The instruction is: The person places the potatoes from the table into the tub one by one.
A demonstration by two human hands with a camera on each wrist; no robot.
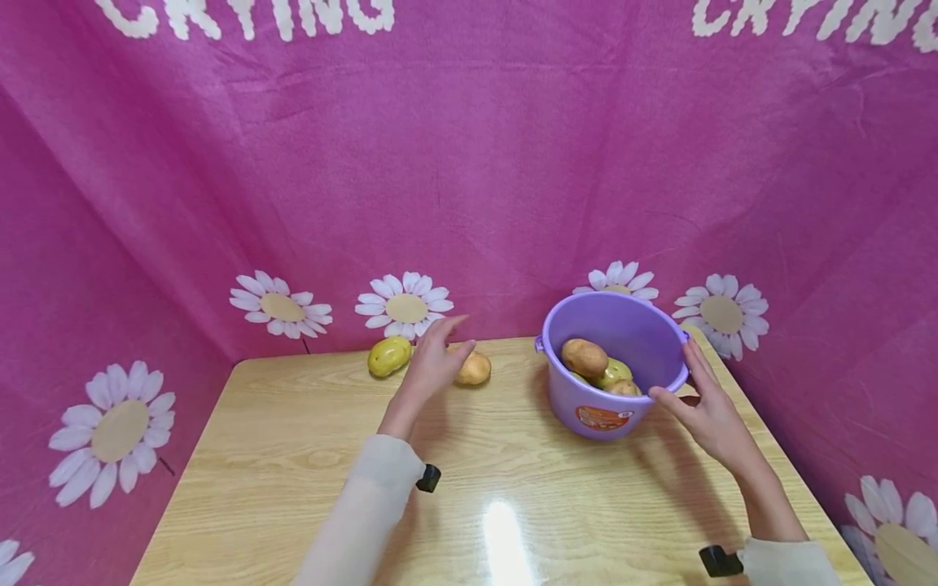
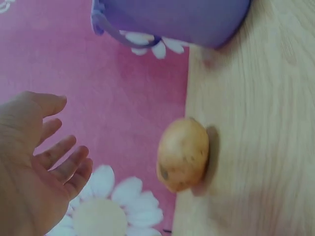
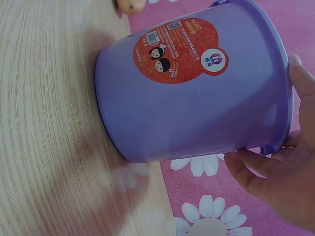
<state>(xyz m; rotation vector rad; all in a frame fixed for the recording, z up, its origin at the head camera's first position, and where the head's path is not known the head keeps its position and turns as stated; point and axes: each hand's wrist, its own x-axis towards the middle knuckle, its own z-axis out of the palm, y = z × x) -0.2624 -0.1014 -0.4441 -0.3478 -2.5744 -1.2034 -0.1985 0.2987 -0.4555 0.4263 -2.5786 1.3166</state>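
Head view shows the left hand point(image 1: 431, 366) held over the far part of the table with its thumb apart from loosely extended fingers, gripping nothing; the left wrist view confirms a gap between it and the brown potato point(image 2: 183, 156), so the two are not touching. The right hand point(image 1: 712, 417) is at the purple bucket point(image 1: 586, 407), thumb and fingers set around the right side of its upper edge, near the handle's attachment, seemingly to steady it. My reading is that the work in hand is gathering potatoes into the bucket, with the left hand reaching for the brown one; the next move would call for lowering that hand, closing thumb and fingers around the potato and carrying it across to the bucket's mouth while the right hand holds the rim steady. Just left of the left hand, near the table's far edge, lies a yellow-green potato point(image 1: 389, 356). Inside the bucket, another brown potato point(image 1: 584, 357) sits beside a greenish one point(image 1: 615, 373), with more partly hidden by the rim. Farther out are the wood-grain table point(image 1: 293, 456) and, behind it, a magenta cloth point(image 1: 469, 187) printed with white daisies point(image 1: 405, 307).
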